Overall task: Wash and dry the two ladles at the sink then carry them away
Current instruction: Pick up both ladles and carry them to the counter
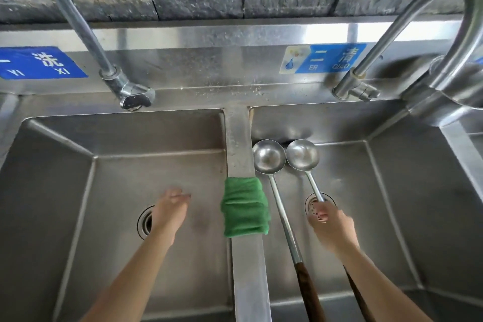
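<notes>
Palm-down left hand (171,208) hovering, right hand (330,227) gripping ladle (304,158)

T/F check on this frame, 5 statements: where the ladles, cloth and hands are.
1. Both ladles lie in the right basin. True.
2. The green cloth sits in the left basin. False: it is draped over the divider between the basins.
3. The right hand is on the handle of the right ladle. True.
4. The left hand holds the left ladle. False: it is open and empty, over the left basin.
5. Water runs from the faucets. False: no stream is visible from either the left faucet or the right faucet.
</notes>
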